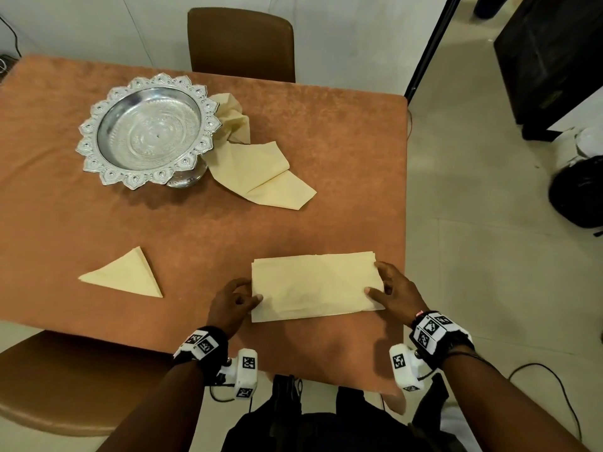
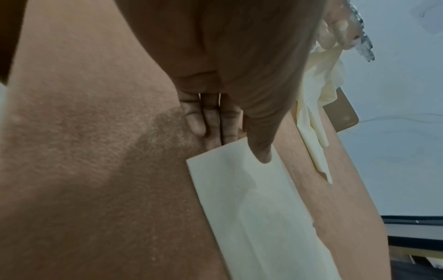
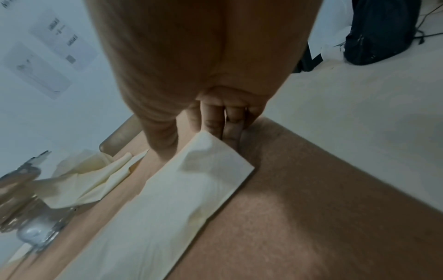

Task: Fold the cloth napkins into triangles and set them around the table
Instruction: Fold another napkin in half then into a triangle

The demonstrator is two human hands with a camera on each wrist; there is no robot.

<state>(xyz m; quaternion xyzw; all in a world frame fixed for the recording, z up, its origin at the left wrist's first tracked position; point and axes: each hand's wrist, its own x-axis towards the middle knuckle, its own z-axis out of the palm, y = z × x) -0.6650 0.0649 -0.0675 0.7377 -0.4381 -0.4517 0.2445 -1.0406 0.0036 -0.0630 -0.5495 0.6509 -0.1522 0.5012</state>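
A cream napkin (image 1: 313, 285) folded to a rectangle lies flat near the table's front right. My left hand (image 1: 251, 290) pinches its left end, thumb on top (image 2: 262, 157) and fingers (image 2: 210, 123) tucked at the edge. At the other end my right hand (image 1: 375, 278) pinches the napkin (image 3: 167, 208), whose corner lifts slightly over the fingers (image 3: 230, 130). A finished triangle napkin (image 1: 127, 275) sits to the left. One loose, crumpled napkin (image 1: 257, 168) trails from under the silver pedestal tray (image 1: 91, 132).
An orange cloth covers the table (image 1: 342, 141), whose right edge runs close to my right hand. Brown chairs stand at the far side (image 1: 241, 40) and the near left (image 1: 65, 386). A black bag (image 1: 577, 197) and cables lie on the floor to the right.
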